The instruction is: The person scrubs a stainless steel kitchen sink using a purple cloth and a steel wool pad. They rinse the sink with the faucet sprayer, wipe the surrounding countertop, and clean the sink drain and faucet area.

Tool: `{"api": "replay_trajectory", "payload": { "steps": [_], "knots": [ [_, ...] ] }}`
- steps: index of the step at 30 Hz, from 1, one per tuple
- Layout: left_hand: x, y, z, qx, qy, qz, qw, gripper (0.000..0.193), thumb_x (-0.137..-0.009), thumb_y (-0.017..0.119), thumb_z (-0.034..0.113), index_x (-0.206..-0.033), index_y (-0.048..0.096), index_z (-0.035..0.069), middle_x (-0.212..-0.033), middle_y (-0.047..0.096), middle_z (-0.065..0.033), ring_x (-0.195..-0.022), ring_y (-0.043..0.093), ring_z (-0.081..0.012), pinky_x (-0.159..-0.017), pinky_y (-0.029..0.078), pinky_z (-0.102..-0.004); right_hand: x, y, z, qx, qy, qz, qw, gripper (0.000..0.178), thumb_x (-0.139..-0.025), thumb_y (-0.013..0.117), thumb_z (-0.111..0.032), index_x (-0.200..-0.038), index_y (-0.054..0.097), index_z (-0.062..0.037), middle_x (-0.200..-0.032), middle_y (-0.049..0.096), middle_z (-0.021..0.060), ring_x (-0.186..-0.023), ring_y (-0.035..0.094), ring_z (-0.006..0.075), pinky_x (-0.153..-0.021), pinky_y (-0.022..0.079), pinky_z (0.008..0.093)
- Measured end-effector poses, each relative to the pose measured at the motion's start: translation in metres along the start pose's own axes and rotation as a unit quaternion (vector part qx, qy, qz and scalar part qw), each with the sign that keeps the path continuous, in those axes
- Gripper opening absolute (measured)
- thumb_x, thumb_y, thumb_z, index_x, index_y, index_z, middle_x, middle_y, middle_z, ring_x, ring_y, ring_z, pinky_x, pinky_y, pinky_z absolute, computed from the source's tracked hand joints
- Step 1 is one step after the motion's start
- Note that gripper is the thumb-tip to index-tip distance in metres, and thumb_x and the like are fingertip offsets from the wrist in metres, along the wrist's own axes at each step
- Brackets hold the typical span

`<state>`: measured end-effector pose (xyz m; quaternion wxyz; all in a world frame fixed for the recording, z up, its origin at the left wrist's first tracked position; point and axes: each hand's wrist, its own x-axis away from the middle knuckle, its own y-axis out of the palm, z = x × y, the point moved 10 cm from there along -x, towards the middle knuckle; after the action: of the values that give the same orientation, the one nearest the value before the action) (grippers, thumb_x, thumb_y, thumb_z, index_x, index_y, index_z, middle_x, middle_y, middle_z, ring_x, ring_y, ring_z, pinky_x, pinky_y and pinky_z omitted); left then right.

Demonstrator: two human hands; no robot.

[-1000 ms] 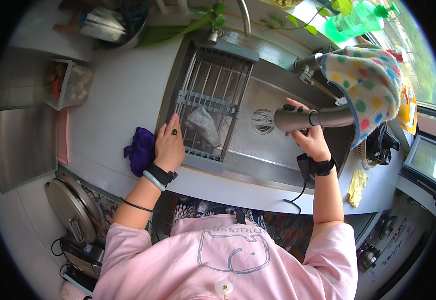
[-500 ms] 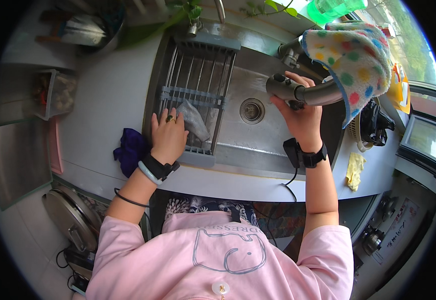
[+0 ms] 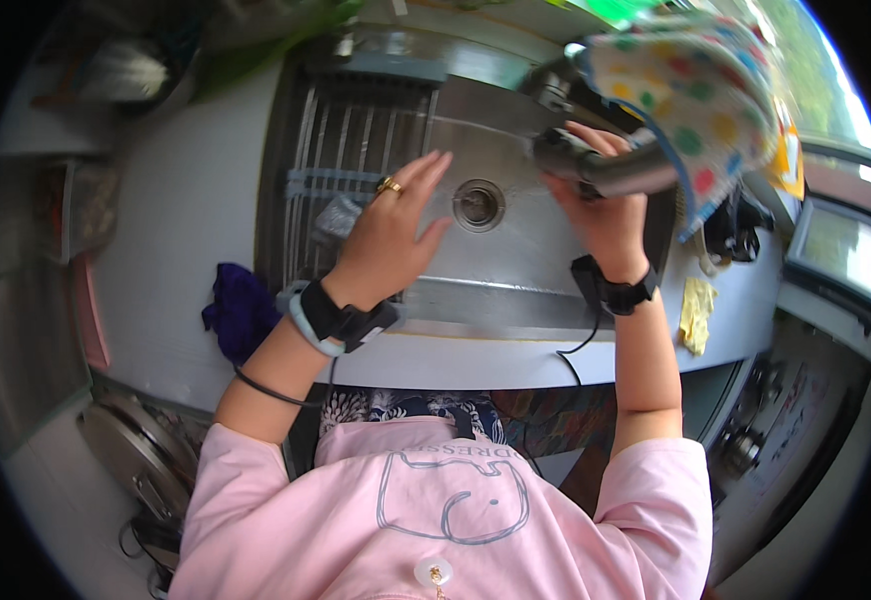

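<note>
My right hand [image 3: 606, 215] is wrapped round the silver head of the kitchen faucet [image 3: 636, 172], above the right side of the steel sink [image 3: 496, 265]. My left hand [image 3: 386, 235] hangs over the right edge of the drying rack [image 3: 331, 130], fingers stretched out and thumb apart, with nothing in it. Partly hidden behind that hand, a crumpled clear plastic bag [image 3: 336, 216] lies on the rack. The round drain [image 3: 479, 205] sits between my two hands. No water stream shows under the faucet.
A polka-dot towel [image 3: 691, 90] drapes over the faucet's pipe. On the counter lie a dark purple cloth [image 3: 241, 312] at left and a yellow cloth [image 3: 696, 315] at right. A basket with a black bag [image 3: 741, 225] stands right of the sink; a clear container [image 3: 86, 210] is far left.
My left hand has lifted off the rack beside the plastic bag and swung right toward the drain. My right hand keeps its hold on the faucet head. The whole view has shifted slightly.
</note>
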<state>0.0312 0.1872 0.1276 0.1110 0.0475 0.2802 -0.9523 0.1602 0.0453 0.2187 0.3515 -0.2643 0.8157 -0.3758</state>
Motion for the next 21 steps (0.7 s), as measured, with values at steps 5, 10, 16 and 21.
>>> {"api": "replay_trajectory", "payload": {
  "steps": [5, 10, 16, 21],
  "knots": [
    [-0.071, 0.049, 0.057, 0.180, 0.031, 0.007, 0.983, 0.060, -0.078, 0.076, 0.011, -0.132, 0.051, 0.002, -0.126, 0.058, -0.0187, -0.114, 0.058, -0.0326, -0.090, 0.049, -0.0389, 0.024, 0.001, 0.012, -0.001, 0.009, 0.019, 1.000, 0.037, -0.075, 0.079, -0.024, -0.106, 0.066, -0.0091, -0.104, 0.065, 0.0116, -0.082, 0.067, 0.0304, -0.068, 0.054, 0.0354],
    [-0.093, 0.063, 0.069, 0.029, 0.076, 0.020, 0.997, 0.038, -0.076, 0.080, 0.015, -0.107, 0.064, 0.003, -0.107, 0.067, -0.0136, -0.095, 0.064, -0.0333, -0.082, 0.051, -0.0403, 0.085, 0.010, 0.093, -0.142, 0.189, 0.017, 0.971, 0.061, -0.080, 0.071, -0.021, -0.123, 0.033, -0.0030, -0.096, 0.057, 0.0159, -0.079, 0.060, 0.0341, -0.074, 0.051, 0.0406],
    [-0.089, 0.072, 0.094, -0.077, 0.172, 0.043, 0.981, 0.052, -0.082, 0.079, 0.024, -0.125, 0.056, 0.006, -0.119, 0.063, -0.0103, -0.101, 0.061, -0.0238, -0.089, 0.049, -0.0356, 0.210, 0.067, 0.248, -0.533, 0.626, 0.058, 0.567, 0.021, -0.084, 0.063, -0.015, -0.096, 0.053, -0.0013, -0.079, 0.055, 0.0069, -0.064, 0.054, 0.0155, -0.059, 0.047, 0.0296],
    [-0.099, 0.087, 0.099, 0.030, 0.089, 0.052, 0.994, 0.059, -0.083, 0.078, 0.023, -0.133, 0.051, 0.005, -0.127, 0.058, -0.0117, -0.111, 0.059, -0.0227, -0.094, 0.050, -0.0328, 0.153, 0.078, 0.305, -0.579, 0.537, 0.219, 0.573, 0.021, -0.082, 0.061, -0.008, -0.101, 0.056, -0.0037, -0.091, 0.055, 0.0074, -0.077, 0.057, 0.0166, -0.064, 0.049, 0.0303]
  ]
}}
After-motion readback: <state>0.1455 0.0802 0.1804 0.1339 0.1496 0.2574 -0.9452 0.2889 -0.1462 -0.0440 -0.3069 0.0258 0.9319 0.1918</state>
